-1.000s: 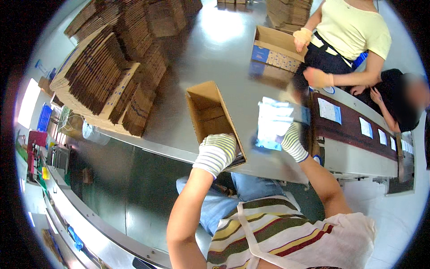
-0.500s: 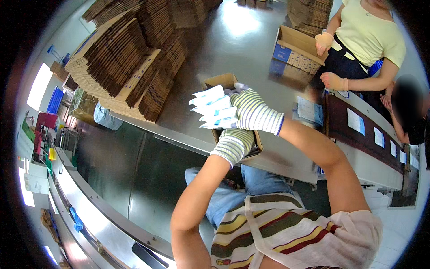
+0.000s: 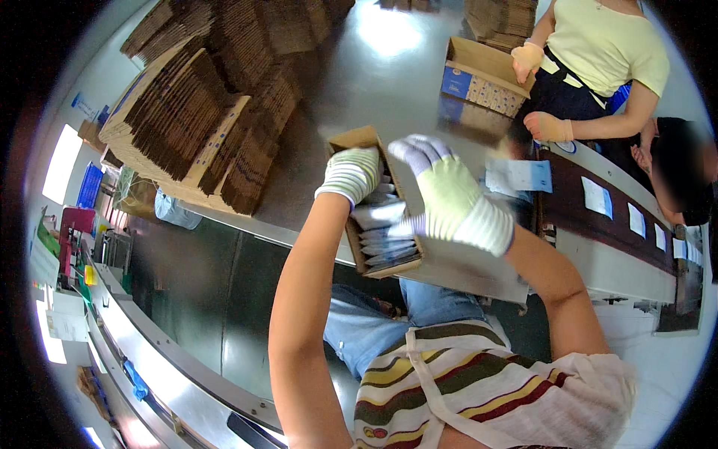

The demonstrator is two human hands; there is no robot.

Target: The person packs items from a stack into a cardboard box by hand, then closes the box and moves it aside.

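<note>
Nearest to us, the striped apron (image 3: pixel 479 396) and denim-clad knees (image 3: pixel 389 322) fill the lower frame, and both bare forearms rise from there to the steel table (image 3: pixel 336 112).

Our left hand (image 3: pixel 351 173), in a striped knit glove, reaches into the open carton (image 3: pixel 378 206). Its fingers curl down onto the packets (image 3: pixel 381 232) inside, but we cannot tell whether they are closed on any packet. Our right hand (image 3: pixel 441 191), also gloved, is beside it over the carton's right wall, fingers spread and flat, pressing on the same packets; the fingertips point toward the left hand, and nothing is clamped in it.

The carton sits at the near table edge, long side running away from us, flaps open. The white and blue packets stand in a row inside it, filling the near half.

Just right of the carton, loose packets (image 3: pixel 520 176) lie on the table. A dark conveyor (image 3: pixel 591 217) runs along the right side, carrying spaced white packets (image 3: pixel 636 221).

Farther off, a second carton (image 3: pixel 482 75) with a blue printed side stands open. A co-worker in a yellow top has one gloved hand (image 3: pixel 527 60) on its rim and the other hand (image 3: pixel 546 127) lower, near the conveyor.

At far left, stacks of flattened cardboard (image 3: pixel 202 112) cover the table.
</note>
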